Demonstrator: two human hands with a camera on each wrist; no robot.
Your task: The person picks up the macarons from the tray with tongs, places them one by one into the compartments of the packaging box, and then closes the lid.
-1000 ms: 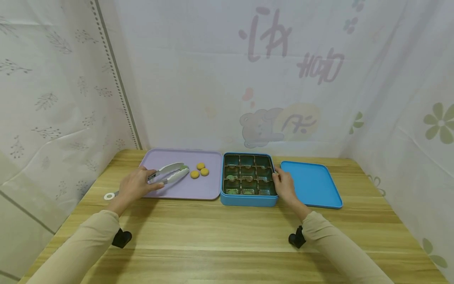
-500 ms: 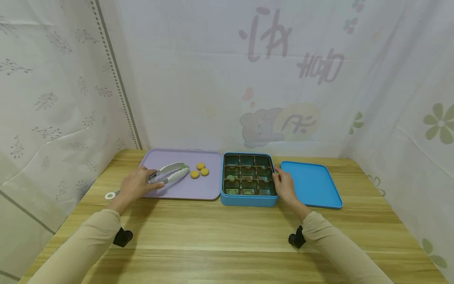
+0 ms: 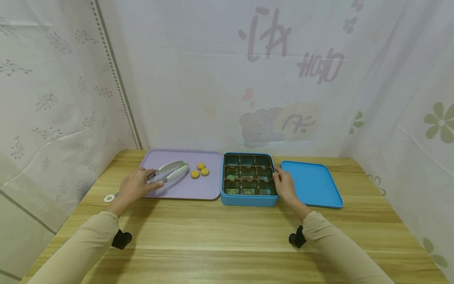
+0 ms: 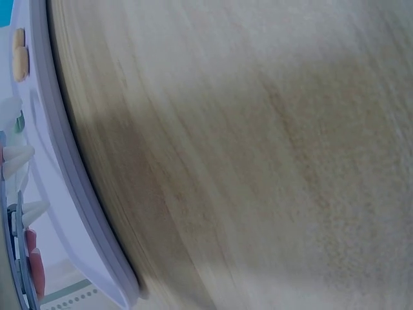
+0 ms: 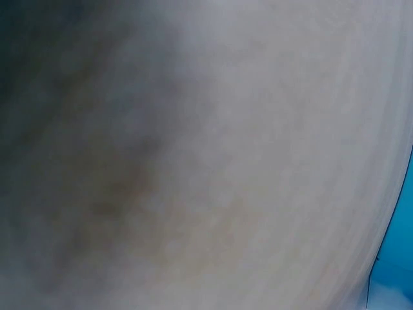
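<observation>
In the head view my left hand (image 3: pixel 136 184) grips a pair of tongs (image 3: pixel 173 172) over the lilac tray (image 3: pixel 198 191). The pale tong tips are at a small round green cookie (image 3: pixel 184 163); whether they touch it I cannot tell. Three yellow cookies (image 3: pixel 195 174) lie just right of the tips. My right hand (image 3: pixel 285 186) holds the right rim of a blue box (image 3: pixel 249 200). Inside the box, a brown divided insert has green cookies (image 3: pixel 231 177) in three of its left and front compartments. The left wrist view catches the tong tips (image 4: pixel 18 160) at its left edge.
A flat blue lid (image 3: pixel 312 184) lies right of the box, close to my right hand. The tray's right edge adjoins the box. A printed curtain (image 3: pixel 198 79) hangs behind the wooden table (image 3: pixel 213 236). The right wrist view is mostly blurred.
The tong tips have shifted very slightly around the green cookie, while the left hand moved only a touch. The right hand and box stay where they were.
</observation>
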